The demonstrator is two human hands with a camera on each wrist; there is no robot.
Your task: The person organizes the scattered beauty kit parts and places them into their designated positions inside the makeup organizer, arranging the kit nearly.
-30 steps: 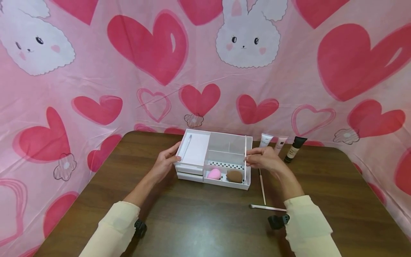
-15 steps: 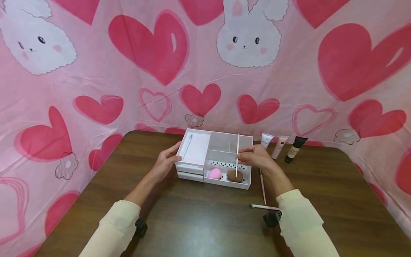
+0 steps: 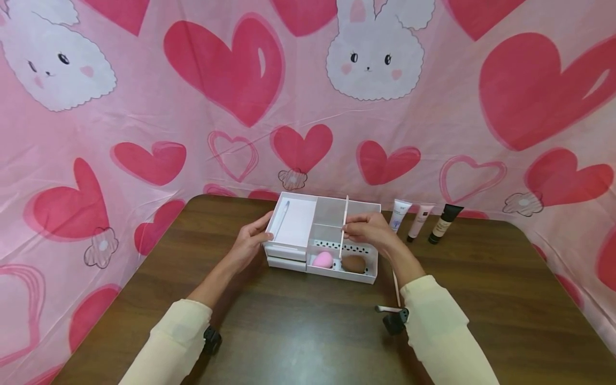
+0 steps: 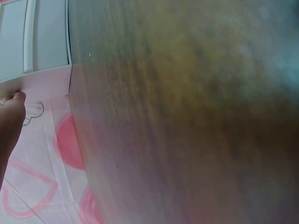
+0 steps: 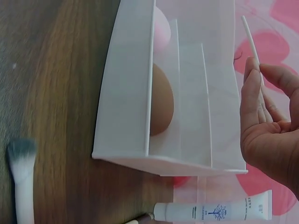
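1. From my remote seat, the right hand (image 3: 367, 230) is clamped on a slim white rod (image 5: 250, 38), pinched between thumb and fingertips.
2. That rod shows over the middle of the white organizer (image 3: 295, 227) on my head cam, slightly tilted. Can't tell if its lower end touches anything.
3. Left hand (image 3: 247, 239) is clamped on the organizer's left side, thumb over the rim. My left wrist cam only catches a bit of it at the frame edge.
4. The organizer sits toward the back of the wooden table (image 3: 289, 331), two shallow drawers stacked at its front left. A pale pen-like stick (image 3: 282, 218) lies in the tray above them.
5. Front right compartment: a pink sponge (image 3: 323, 260) with a brown sponge (image 3: 354, 264) just beside it.
6. Right of the organizer I've got a row of three: white tube (image 3: 400, 214), pink tube (image 3: 421, 220), black-and-beige tube (image 3: 445, 224).
7. A dark-bristled brush (image 5: 23, 186) lies on the table near the right sleeve, close to a thin pinkish stick (image 3: 397, 291) that's partly hidden by the arm.
8. Backdrop (image 3: 308, 107) is pink cloth, all hearts and bunnies lol.
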